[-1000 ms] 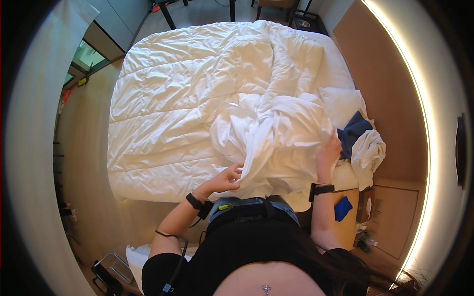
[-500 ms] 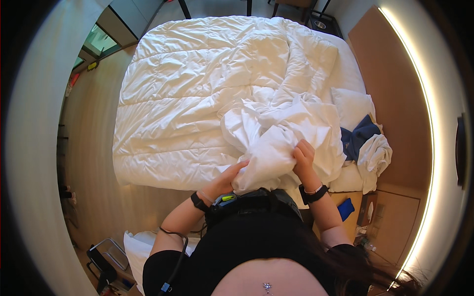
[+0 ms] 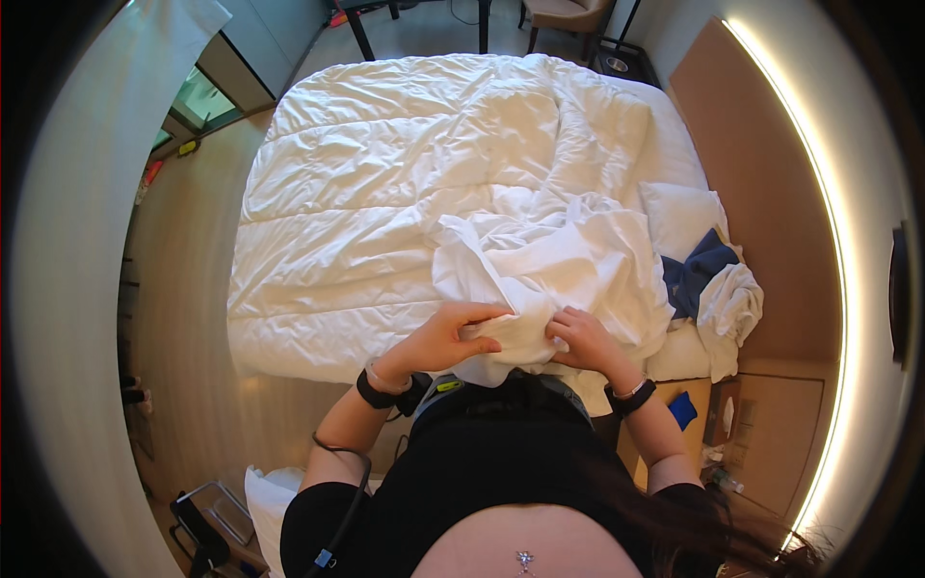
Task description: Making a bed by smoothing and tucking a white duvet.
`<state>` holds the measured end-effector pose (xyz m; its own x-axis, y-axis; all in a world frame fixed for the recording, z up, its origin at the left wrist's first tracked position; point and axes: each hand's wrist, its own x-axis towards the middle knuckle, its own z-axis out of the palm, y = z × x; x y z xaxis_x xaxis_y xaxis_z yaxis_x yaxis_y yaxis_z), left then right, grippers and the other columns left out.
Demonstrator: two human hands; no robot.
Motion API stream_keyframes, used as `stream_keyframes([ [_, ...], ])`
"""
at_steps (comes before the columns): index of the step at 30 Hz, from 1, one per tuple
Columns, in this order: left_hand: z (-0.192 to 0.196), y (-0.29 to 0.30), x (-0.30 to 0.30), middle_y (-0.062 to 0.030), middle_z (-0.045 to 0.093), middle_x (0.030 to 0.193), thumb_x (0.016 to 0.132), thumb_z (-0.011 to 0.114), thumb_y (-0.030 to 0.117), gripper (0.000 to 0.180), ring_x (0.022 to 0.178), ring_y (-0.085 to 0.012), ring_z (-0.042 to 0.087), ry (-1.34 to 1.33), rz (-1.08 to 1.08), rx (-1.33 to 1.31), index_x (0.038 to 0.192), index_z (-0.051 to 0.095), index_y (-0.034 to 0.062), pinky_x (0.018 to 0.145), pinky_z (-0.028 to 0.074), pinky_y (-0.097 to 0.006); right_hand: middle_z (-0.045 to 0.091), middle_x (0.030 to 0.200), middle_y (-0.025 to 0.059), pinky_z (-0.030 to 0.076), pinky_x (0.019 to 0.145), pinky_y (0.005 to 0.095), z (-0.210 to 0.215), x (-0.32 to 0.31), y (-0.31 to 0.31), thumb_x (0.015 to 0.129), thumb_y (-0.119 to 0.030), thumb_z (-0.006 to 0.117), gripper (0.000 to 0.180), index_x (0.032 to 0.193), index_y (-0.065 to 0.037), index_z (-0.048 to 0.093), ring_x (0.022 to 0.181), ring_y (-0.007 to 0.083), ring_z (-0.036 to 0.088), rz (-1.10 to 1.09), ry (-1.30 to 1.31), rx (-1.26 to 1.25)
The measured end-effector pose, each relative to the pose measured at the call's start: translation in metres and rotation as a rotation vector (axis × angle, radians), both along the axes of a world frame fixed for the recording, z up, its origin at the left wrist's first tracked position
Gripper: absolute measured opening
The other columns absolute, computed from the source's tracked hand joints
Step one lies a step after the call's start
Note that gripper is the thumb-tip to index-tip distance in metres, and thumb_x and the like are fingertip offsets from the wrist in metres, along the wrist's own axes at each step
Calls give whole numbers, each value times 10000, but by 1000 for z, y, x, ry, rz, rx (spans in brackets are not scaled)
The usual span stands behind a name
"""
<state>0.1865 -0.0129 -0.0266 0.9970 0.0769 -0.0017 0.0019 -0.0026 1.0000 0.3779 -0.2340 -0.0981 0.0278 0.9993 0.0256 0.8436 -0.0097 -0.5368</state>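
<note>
A bunched piece of white bed linen lies on the near right part of the bed, its near end gathered in front of my waist. Whether it is a sheet or a cover, I cannot tell. My left hand rests at the left edge of the gathered cloth, thumb and fingers apart with fabric between them. On the right, my right hand has its fingers curled and pinches the same linen. Beneath and beyond it spreads a thick white quilted duvet, creased and covering most of the bed.
A white pillow, a dark blue cloth and a crumpled white cloth lie at the bed's right end by the brown headboard. A bedside cabinet stands near right. A chair is beyond the bed.
My left hand has moved up and right, its fingers spreading from a grip. My right hand has come down and slightly left. The raised linen between them is lower and flatter.
</note>
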Motion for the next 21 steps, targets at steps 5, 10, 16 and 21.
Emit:
stream_keyframes([
  [5, 25, 0, -12, -127, 666, 1051, 781, 716, 37, 380, 1001, -198, 601, -5, 43, 229, 1141, 614, -28, 889, 449, -310, 558, 995, 100, 430, 842, 372, 76, -13, 51, 721, -247, 768, 352, 951, -79, 561, 951, 309, 518, -20, 245, 308],
  [10, 37, 3, -25, -163, 636, 1100, 810, 699, 61, 500, 999, -275, 616, -125, 60, 302, 1278, 528, 23, 858, 460, -348, 565, 996, 86, 401, 867, 402, 89, -27, 83, 734, -234, 774, 348, 951, -69, 557, 970, 298, 517, 14, 480, 435],
  [16, 38, -13, -37, -203, 607, 1088, 826, 675, 128, 614, 1004, -357, 594, 83, -64, 243, 1364, 390, 52, 857, 452, -377, 570, 825, 91, 451, 679, 359, 93, -18, 86, 731, -141, 761, 251, 867, -57, 566, 768, 290, 561, 113, 340, 181],
  [21, 21, -6, -26, -197, 585, 1123, 879, 623, 197, 452, 958, -331, 599, 216, -175, 302, 1271, 466, 34, 836, 445, -398, 532, 754, 100, 436, 591, 335, 96, -12, 83, 714, -66, 750, 217, 829, -32, 570, 671, 282, 531, 14, 315, 319],
])
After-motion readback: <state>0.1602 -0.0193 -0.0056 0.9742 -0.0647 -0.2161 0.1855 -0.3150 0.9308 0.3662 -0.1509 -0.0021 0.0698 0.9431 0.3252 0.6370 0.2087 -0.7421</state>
